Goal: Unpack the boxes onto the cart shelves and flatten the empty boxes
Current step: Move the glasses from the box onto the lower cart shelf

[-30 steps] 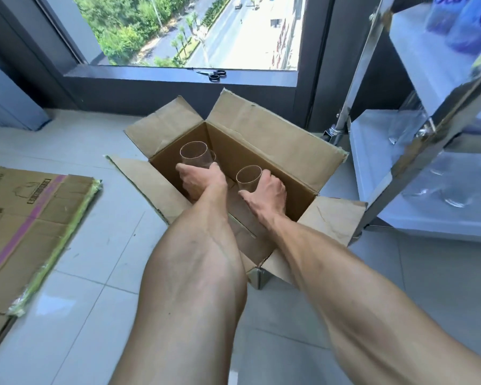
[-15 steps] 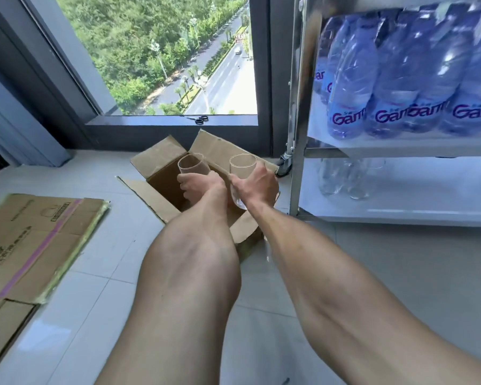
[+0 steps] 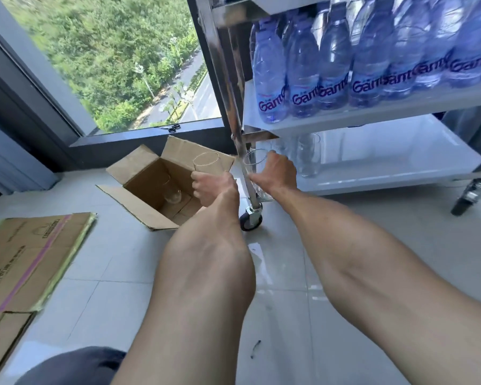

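The left hand [image 3: 211, 187] has its fingers curled tight around the lower part of a clear glass [image 3: 207, 165], whose rim stands above the knuckles, upright or nearly so. Just right of it, the right hand [image 3: 275, 173] grips a second glass [image 3: 254, 173] — the fingers wrap its far side, the thumb closes on the near side, and its base shows below the wrist. This second glass sits right at the cart's steel post [image 3: 233, 107], overlapping it in view; whether they touch cannot be told.

Below and to the left of the left fingers lies the open box [image 3: 150, 179], flaps spread, on the tile floor [image 3: 109, 273]. One more glass [image 3: 172, 194] stands inside it, near the far corner.

Beyond the right fingers is the lower shelf [image 3: 386, 168], white, with a few glasses [image 3: 307, 157] already standing near its left end, close to the right hand. Above them the upper shelf [image 3: 372, 109] carries a packed row of water bottles [image 3: 331, 65] with purple labels. A caster [image 3: 250, 219] sits under the post, below the right wrist.

Far left of both hands, flattened cardboard [image 3: 31, 259] lies on the floor. Scissors [image 3: 173, 127] rest on the window sill — well beyond the box.
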Demonstrator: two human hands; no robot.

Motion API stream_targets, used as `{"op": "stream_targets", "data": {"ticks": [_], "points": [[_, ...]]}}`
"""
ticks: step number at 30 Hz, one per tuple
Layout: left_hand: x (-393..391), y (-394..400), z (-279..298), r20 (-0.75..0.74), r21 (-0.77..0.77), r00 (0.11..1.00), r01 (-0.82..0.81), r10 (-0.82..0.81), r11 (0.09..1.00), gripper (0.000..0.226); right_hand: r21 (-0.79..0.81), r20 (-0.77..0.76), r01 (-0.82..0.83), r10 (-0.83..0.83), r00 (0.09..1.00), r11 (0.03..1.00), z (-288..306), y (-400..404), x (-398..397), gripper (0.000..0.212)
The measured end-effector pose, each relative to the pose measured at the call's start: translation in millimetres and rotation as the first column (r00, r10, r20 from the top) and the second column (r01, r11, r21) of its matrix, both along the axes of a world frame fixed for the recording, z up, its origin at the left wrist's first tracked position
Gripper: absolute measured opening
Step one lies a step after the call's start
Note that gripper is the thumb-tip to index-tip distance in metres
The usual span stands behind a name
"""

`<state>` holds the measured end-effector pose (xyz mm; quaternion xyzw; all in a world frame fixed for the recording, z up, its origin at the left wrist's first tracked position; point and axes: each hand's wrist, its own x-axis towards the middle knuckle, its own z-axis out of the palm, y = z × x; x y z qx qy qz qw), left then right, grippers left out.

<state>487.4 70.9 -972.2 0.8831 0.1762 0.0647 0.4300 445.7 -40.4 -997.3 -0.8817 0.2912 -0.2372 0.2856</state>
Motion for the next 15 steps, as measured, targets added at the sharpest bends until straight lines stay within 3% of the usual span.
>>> {"op": "stream_targets", "data": {"ticks": [6,10,15], "points": [[-36.4,-24.3,-4.6,0.081,0.040,0.996,0.030,-0.033,0.999,0.071,0.088,-0.081,0.083,-0.076,0.994,0.993,-5.7,-55.0,-40.4,0.059],[-61.4,-50.5,-31.5,0.145,0.115,0.963,0.210,-0.226,0.971,0.065,0.141,-0.052,0.150,-0.144,0.988,0.979,-20.5,-74.1,-58.0,0.067],[-53.0,-93.6,-46.8,0.050,-0.054,0.944,0.328,-0.326,0.943,0.067,0.256,0.043,0.234,-0.253,0.967,0.938,-28.8,-88.0,-50.5,0.059]]}}
